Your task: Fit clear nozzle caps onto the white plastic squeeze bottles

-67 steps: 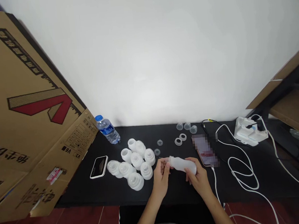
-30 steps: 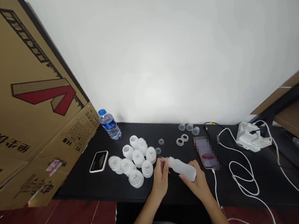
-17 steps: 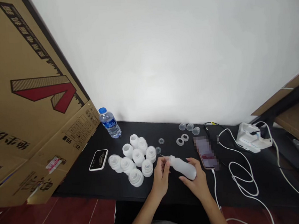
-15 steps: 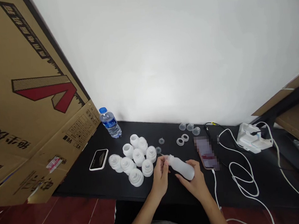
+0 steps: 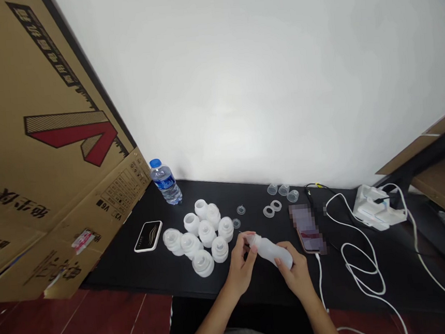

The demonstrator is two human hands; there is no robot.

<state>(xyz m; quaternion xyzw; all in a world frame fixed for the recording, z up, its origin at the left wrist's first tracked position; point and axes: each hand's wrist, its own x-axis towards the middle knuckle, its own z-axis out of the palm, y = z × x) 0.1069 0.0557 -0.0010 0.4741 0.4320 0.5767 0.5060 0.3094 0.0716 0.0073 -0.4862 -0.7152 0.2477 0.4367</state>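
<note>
A frosted white baby bottle [image 5: 271, 251] lies tilted between my hands above the table's near edge. My right hand [image 5: 294, 267] wraps around its base end. At its neck, my left hand [image 5: 244, 258] has its fingers and thumb closed around the narrow clear tip. Left of my hands stands a cluster of several small white bottles [image 5: 207, 233], some topped with clear caps and some with open mouths. Two small clear disc-shaped pieces [image 5: 241, 210] lie just beyond my left hand.
Three clear caps [image 5: 283, 189] and two white rings [image 5: 269, 212] lie at the back. A charging phone [image 5: 308, 229], white cables [image 5: 373, 258] and a power strip [image 5: 378, 208] occupy the right. Leftward are a white-framed device [image 5: 148, 236], a water bottle [image 5: 165, 182] and a large cardboard box [image 5: 65, 201].
The bottle has shifted slightly right. My left fingers have moved at its tip, and my right thumb now rests on top of the bottle's side. The view has shifted slightly.
</note>
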